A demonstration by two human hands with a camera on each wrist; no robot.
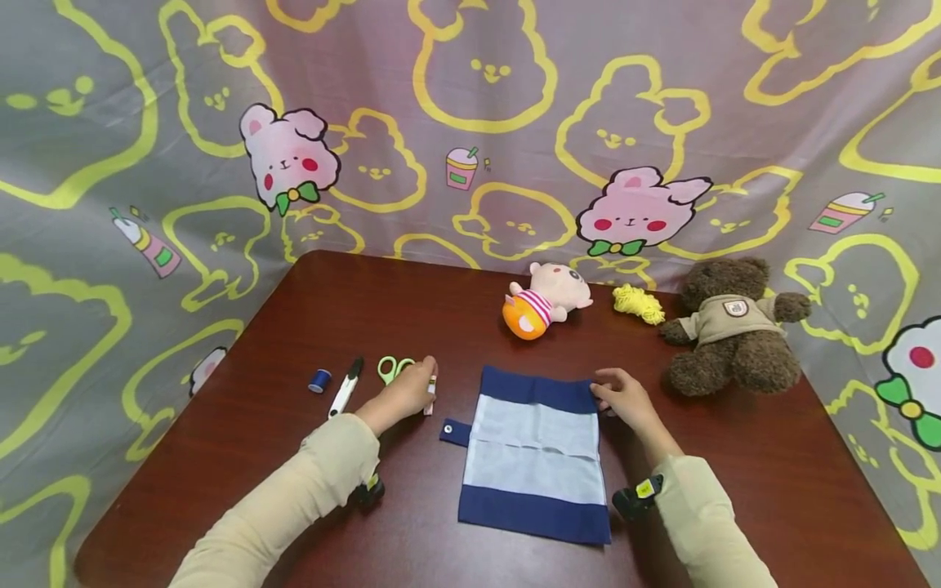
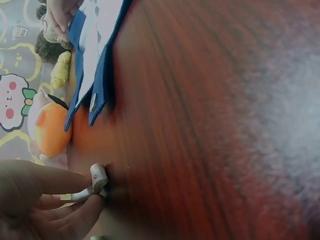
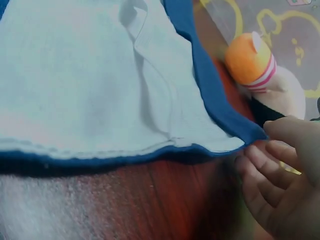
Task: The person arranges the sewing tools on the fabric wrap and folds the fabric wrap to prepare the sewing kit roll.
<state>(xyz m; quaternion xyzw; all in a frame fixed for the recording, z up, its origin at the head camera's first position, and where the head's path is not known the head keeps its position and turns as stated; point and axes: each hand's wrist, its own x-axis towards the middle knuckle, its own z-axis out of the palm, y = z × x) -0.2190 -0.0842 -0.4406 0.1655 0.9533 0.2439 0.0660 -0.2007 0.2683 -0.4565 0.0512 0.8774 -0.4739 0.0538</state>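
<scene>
A navy-bordered cloth pouch (image 1: 532,469) with pale see-through panels lies flat on the table, its snap tab (image 1: 456,432) pointing left. At its far right corner my right hand (image 1: 626,404) pinches the navy edge between thumb and fingers; the right wrist view has that corner (image 3: 255,134) at the fingertips. To the left of the pouch, my left hand (image 1: 406,392) pinches a small white rolled strip (image 2: 99,176) with a red mark, close over the table. Part of the strip is hidden by the fingers. Green-handled scissors (image 1: 390,369) lie right beside that hand, partly covered.
A white-and-black cutter (image 1: 345,389) and a blue thread spool (image 1: 319,380) lie farther left. Along the back sit a plush toy (image 1: 547,298) in orange and stripes, a yellow yarn bundle (image 1: 638,304) and a brown teddy bear (image 1: 735,331). A patterned curtain (image 1: 367,82) hangs behind the table.
</scene>
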